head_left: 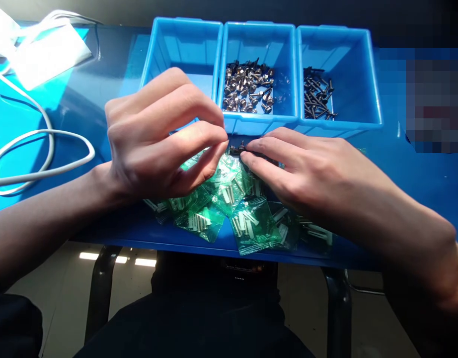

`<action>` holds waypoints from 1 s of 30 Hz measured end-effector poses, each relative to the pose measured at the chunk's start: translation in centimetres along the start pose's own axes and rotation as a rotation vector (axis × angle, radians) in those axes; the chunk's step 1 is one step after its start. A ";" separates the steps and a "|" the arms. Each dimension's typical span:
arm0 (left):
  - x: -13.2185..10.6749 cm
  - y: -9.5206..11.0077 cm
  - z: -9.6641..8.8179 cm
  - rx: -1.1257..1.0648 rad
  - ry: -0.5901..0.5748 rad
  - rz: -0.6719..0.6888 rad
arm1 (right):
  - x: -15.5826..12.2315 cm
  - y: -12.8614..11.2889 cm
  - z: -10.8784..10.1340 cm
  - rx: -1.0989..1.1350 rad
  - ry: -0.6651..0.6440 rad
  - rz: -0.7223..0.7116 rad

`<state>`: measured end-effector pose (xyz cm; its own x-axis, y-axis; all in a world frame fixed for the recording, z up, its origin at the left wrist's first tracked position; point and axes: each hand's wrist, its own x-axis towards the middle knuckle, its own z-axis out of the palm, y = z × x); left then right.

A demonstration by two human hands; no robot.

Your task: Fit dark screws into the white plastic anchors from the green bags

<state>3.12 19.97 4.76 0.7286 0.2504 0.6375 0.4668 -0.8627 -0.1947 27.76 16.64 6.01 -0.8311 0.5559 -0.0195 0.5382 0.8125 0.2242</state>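
My left hand (158,139) is closed in a pinch above the green packets, its thumb and fingertips together. Whatever lies between them is too small or hidden to make out. My right hand (307,164) reaches in from the right, thumb and forefinger drawn together at a small dark screw (242,145) just in front of the middle bin. Under and around both hands lie several green clear plastic packets (253,226) holding screws and white wall plugs. The middle blue bin (261,118) holds loose hex-head screws (246,87).
A right blue bin (341,122) holds dark, thin screws (318,97). A left blue bin (188,22) stands beside the middle one. White cables (46,134) and a white packet (50,54) lie at the left. The blue table's front edge (214,251) is close to my lap.
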 end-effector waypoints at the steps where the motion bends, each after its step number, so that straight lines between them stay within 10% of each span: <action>1: 0.0 0.0 0.0 -0.002 0.000 -0.004 | 0.1 -0.1 -0.1 0.001 -0.002 0.008; 30: -0.2 0.1 -0.2 -0.008 -0.095 -0.072 | 0.8 -0.1 0.5 -0.098 0.236 0.037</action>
<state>2.95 19.74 4.77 0.7378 0.3516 0.5762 0.5157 -0.8444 -0.1451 27.13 17.02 5.52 -0.8271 0.5190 0.2156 0.5620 0.7652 0.3141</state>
